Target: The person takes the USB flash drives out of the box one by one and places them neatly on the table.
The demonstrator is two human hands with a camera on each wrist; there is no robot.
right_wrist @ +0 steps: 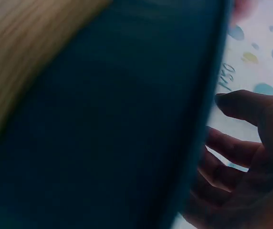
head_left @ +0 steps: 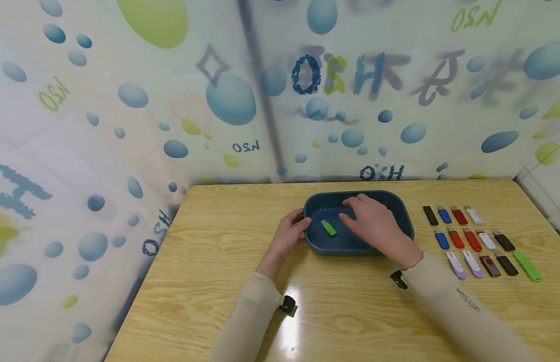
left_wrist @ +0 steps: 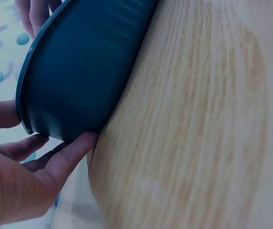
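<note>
A dark blue plastic bin (head_left: 358, 251) with rounded corners sits on the table, one green USB flash drive (head_left: 328, 228) lying inside on its left part. My left hand (head_left: 290, 231) holds the bin's left end, the thumb at the rim and the fingers against the outer wall; in the left wrist view the fingers (left_wrist: 74, 155) reach low on that wall. Over the right half of the bin hovers my right hand (head_left: 375, 221), its fingers loosely bent and apart with nothing between them. The bin's wall partly hides those fingers (right_wrist: 232, 148) in the right wrist view.
Right of the bin, several USB flash drives lie in three rows on the wooden table (head_left: 207, 281), among them a red one (head_left: 473, 240), a white-and-purple one (head_left: 472, 264) and a long green one (head_left: 527, 266). A patterned wall covering (head_left: 280, 141) rises behind the table.
</note>
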